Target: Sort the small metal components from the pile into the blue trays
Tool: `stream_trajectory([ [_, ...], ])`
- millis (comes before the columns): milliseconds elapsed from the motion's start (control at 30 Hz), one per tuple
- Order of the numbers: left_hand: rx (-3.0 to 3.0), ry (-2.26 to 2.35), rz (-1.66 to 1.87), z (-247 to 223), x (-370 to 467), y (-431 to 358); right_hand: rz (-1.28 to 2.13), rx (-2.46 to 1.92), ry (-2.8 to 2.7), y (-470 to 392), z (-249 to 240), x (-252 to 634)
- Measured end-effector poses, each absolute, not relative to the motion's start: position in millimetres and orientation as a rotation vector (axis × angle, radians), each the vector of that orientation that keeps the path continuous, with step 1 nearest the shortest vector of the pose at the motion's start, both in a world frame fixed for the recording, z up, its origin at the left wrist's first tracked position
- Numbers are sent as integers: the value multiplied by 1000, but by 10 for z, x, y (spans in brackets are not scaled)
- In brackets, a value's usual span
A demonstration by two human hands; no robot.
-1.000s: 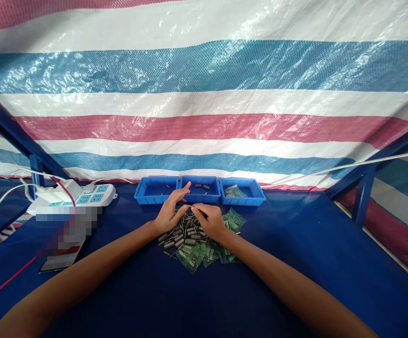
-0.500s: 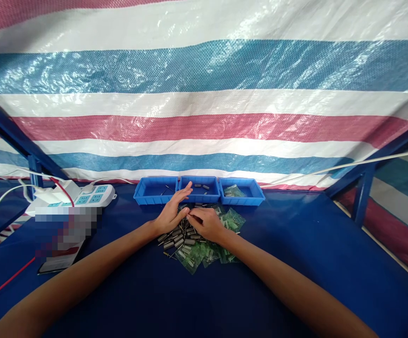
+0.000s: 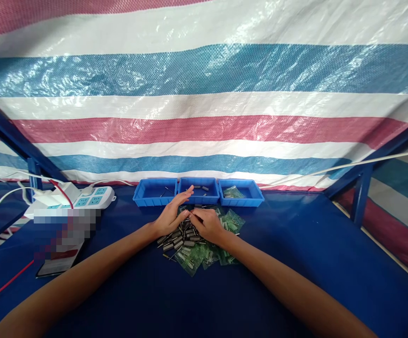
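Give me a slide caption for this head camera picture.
Two hands meet over a pile of small metal parts before three blue trays.

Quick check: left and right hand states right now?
Left hand: open, fingers extended, resting at the pile of small metal parts.
Right hand: curled over the pile; whether it holds anything cannot be told.

My left hand (image 3: pixel 170 217) and right hand (image 3: pixel 208 224) cover the middle of the component pile (image 3: pixel 185 244). Whatever my fingertips pinch is too small to identify. Left of my left hand, a pixelated patch (image 3: pixel 65 230) obscures an object.
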State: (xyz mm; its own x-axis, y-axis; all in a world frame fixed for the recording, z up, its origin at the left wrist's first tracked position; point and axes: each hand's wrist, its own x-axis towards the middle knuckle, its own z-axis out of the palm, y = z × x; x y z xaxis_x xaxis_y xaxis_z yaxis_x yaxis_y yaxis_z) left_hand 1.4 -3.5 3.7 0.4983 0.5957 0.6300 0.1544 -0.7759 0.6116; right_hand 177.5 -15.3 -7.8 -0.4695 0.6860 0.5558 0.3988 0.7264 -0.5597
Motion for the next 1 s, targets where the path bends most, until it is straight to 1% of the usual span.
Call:
stream_trajectory([
  [533, 2238, 605, 1256, 36, 14, -30, 415, -761, -1924, -168, -39, 1778],
  [1000, 2250, 631, 1278, 13, -12, -30, 426, -932, -1788, -173, 37, 1804],
])
